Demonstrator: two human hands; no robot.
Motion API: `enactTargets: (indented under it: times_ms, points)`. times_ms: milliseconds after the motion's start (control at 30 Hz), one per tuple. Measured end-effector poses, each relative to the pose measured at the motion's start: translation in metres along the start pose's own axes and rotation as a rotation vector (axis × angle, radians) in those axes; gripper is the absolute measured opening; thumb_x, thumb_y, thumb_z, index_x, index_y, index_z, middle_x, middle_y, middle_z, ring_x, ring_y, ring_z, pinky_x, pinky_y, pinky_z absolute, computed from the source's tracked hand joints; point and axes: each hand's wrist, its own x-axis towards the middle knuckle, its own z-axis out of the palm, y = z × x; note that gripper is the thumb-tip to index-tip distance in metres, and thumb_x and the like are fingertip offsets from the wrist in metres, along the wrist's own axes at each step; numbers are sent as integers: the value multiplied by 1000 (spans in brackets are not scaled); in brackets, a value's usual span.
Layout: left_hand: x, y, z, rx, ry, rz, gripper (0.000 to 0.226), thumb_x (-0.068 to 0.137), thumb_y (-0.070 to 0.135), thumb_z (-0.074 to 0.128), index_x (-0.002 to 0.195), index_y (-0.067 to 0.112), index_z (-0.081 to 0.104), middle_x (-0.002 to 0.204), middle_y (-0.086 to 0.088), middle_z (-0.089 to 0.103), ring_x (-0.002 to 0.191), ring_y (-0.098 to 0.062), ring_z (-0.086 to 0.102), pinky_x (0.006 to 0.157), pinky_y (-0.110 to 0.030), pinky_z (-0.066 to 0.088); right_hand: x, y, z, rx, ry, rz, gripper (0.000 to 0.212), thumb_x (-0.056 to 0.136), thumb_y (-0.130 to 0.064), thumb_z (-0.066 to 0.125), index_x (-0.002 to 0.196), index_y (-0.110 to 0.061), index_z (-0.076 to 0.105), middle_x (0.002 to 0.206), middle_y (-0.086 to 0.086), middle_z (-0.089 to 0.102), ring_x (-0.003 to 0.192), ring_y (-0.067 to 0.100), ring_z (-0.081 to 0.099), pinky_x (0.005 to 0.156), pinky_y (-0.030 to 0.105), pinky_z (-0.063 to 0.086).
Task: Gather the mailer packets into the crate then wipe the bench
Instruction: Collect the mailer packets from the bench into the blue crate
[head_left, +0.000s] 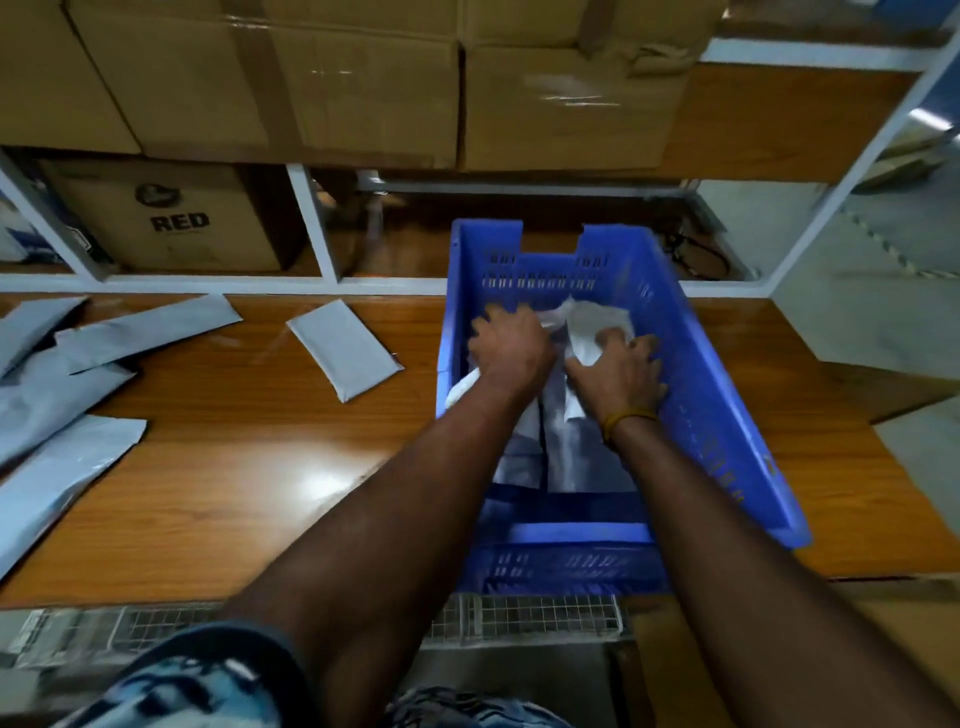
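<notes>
Fingers of the left hand are curled down onto the mailer packets in the crate, gripping them near the crate's far wall. Beside it, the right hand has its fingers bent round a crumpled white packet, pinching it just inside the crate's right wall. A yellow band circles the right wrist. Both forearms reach over the crate's near rim. The blue crate stands on the wooden bench, its near end hanging slightly past the bench edge. Left of the crate, one folded grey packet lies alone on the bench; farther left of the crate, a loose pile of grey packets overlaps itself. Beyond the crate, a white shelf frame holds cardboard boxes, one of them printed RED.
</notes>
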Motion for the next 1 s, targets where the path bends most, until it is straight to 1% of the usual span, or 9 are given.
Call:
enactTargets:
  times_ms: [167,300,367,467,567,667,767,867,1000]
  points:
    - [-1,-15,42,84,-102,-42,50,94,47,55,134,16,53,140,-20,40,127,-41,41,100,-48,42,5,16,29,-114,-128,-31,64,82,-64,58,127,-19,53,138,20,35,125,46,42,98,56,39]
    - [0,-21,51,146,-317,-116,54,97,42,46,145,18,39,149,-19,29,133,-44,33,103,-58,37,7,25,43,-126,-281,-53,67,86,-60,57,136,-16,47,144,24,30,130,46,39,104,56,40]
    - [4,-24,52,154,-374,-127,56,96,39,47,146,18,37,151,-20,25,135,-47,31,105,-63,35,10,28,47,-114,-372,-42,71,86,-58,59,140,-15,43,147,26,27,133,46,37,106,55,39]
    - [9,-27,48,182,-412,-112,56,93,33,48,145,15,37,150,-22,25,133,-47,35,107,-61,36,13,27,46,-77,-389,-29,67,87,-55,60,140,-16,46,147,27,31,132,46,39,107,55,38]
    - [7,-25,36,106,-321,-46,48,92,31,49,137,16,48,141,-21,41,126,-42,46,105,-54,42,11,19,34,27,-308,-22,57,88,-45,61,138,-20,50,144,24,38,128,46,43,107,54,38]
    - [-1,-26,10,-125,-142,115,45,85,37,52,125,20,62,126,-11,60,115,-30,59,98,-44,49,3,4,14,206,-86,-84,46,88,-35,63,131,-20,57,134,20,47,121,42,50,103,50,43]
    - [-17,-41,-24,-296,42,252,37,86,30,59,121,20,66,117,0,63,102,-14,61,89,-26,47,-17,-16,-4,361,99,-212,35,88,-32,65,120,-17,63,123,16,53,108,33,58,93,43,50]
    - [-41,-74,-56,-392,189,285,23,88,22,62,109,21,72,107,4,70,87,-6,61,77,-19,45,-49,-44,-13,524,136,-345,23,91,-30,65,112,-19,64,117,9,56,91,20,60,82,37,54]
    - [-68,-130,-81,-463,298,172,17,88,16,61,99,22,72,98,8,69,77,-7,61,71,-25,49,-91,-86,-11,635,98,-499,16,92,-28,64,107,-21,65,108,3,57,86,12,59,77,28,54]
